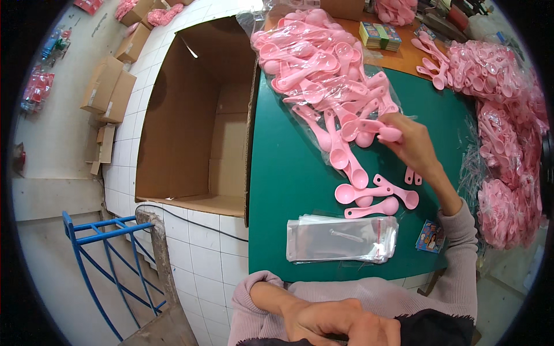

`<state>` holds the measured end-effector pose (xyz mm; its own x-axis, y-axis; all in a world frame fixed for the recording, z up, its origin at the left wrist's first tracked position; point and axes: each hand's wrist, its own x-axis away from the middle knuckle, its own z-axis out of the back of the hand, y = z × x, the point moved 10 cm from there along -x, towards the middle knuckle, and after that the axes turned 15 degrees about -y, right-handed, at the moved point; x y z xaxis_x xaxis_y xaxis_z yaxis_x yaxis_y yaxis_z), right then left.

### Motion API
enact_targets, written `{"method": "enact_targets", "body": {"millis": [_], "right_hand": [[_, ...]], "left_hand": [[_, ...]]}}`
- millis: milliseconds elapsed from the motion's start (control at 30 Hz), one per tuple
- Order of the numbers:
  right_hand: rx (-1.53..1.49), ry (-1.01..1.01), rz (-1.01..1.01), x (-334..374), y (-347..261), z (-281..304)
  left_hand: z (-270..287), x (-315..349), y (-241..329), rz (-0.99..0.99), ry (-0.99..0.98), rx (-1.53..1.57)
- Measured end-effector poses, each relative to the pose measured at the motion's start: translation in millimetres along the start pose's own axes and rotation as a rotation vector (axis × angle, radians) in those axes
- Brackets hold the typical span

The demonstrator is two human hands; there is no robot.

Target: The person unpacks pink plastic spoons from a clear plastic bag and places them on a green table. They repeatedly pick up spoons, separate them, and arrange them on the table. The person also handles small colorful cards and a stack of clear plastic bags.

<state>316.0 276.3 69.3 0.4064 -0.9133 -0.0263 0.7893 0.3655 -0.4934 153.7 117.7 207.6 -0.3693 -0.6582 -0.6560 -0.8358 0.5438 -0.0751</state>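
Note:
My right hand (412, 141) reaches to the near right end of a clear plastic bag full of pink measuring spoons (314, 63). Its fingers are closed on a pink measuring spoon (390, 134) beside the spoons spilling from the bag. Low in the picture, close to my body, is my left hand (340, 320), its fingers curled by a dark fringed cloth (433, 328); what they hold, if anything, is hidden. Several loose spoons (378, 207) lie between the bag and a stack of clear plastic sleeves (340, 239) on the green tabletop (277, 190).
Left of the table stands a large open cardboard box (231, 155). Bags of pink spoons (496, 132) crowd the right side. A banded card stack (380, 36) sits at the back; small printed cards (430, 236) lie near my right sleeve. A blue metal frame (109, 230) stands lower left.

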Motion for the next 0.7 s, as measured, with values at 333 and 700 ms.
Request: {"method": "enact_targets", "body": {"millis": [333,700], "right_hand": [[-0.347,-0.204,-0.014,-2,6,6],[0.096,-0.056,-0.457,-68,167,145]], "left_hand": [[0,-12,10,0.131,-0.151,-0.151],[44,5,15,0.777,-0.510,-1.266]]}}
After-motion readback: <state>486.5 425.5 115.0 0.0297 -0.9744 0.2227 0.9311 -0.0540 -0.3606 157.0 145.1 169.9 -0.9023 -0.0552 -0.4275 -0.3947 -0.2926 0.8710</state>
